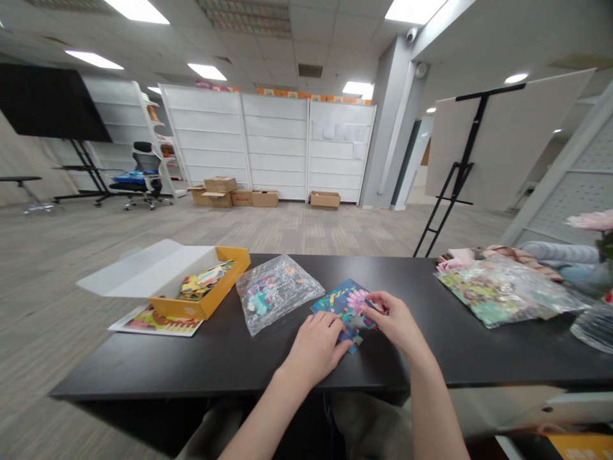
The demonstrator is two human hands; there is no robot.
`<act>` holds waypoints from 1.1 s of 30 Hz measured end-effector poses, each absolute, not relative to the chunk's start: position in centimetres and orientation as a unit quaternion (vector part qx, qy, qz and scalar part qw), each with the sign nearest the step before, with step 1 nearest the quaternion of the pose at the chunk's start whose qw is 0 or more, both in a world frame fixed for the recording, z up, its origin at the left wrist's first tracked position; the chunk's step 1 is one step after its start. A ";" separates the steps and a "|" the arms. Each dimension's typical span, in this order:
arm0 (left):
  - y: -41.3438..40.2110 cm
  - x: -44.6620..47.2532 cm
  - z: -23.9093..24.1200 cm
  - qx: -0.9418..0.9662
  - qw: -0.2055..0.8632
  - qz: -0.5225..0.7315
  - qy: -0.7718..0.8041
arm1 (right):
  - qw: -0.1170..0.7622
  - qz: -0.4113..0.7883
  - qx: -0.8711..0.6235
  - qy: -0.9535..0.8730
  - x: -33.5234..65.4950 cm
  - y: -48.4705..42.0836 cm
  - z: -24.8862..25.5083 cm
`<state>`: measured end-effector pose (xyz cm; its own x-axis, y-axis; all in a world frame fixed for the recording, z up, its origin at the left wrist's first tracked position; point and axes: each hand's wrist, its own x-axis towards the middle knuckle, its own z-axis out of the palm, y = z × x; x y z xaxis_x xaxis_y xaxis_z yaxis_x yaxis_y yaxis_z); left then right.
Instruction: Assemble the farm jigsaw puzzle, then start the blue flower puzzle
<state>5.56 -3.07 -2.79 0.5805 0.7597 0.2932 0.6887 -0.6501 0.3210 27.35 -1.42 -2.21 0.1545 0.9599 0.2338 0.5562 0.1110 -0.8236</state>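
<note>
A colourful, partly assembled jigsaw puzzle [342, 297] in blue and purple lies on the dark table in front of me. Its lower part shows grey gaps between the pieces. My left hand [318, 345] rests on the puzzle's left and lower side, fingers laid out flat. At the right edge, my right hand [395, 319] pinches a small puzzle piece, mostly covered by the fingers, over the purple flower area. Just left of the puzzle is a clear plastic bag [282, 287] with more colourful pieces inside.
An open yellow box [225, 281] holding puzzle pieces stands at the left, partly over a picture sheet [158, 322]. Plastic-bagged puzzles [488, 294] and folded cloths lie at the right, near a clear vase [596, 326]. The table's front edge runs close below my hands.
</note>
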 end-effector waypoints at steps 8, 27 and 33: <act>-2.4 5.9 -3.0 0.761 0.326 0.385 0.408 | 0.503 0.442 -0.478 -0.568 23.0 -2.0 -0.4; -1.4 2.1 -2.6 0.581 0.599 0.378 0.402 | 0.132 0.147 -0.726 -0.658 23.1 -4.0 -0.9; -2.0 3.1 -1.9 0.534 0.637 0.389 0.398 | 0.157 0.181 -0.695 -0.678 23.9 -3.4 -1.6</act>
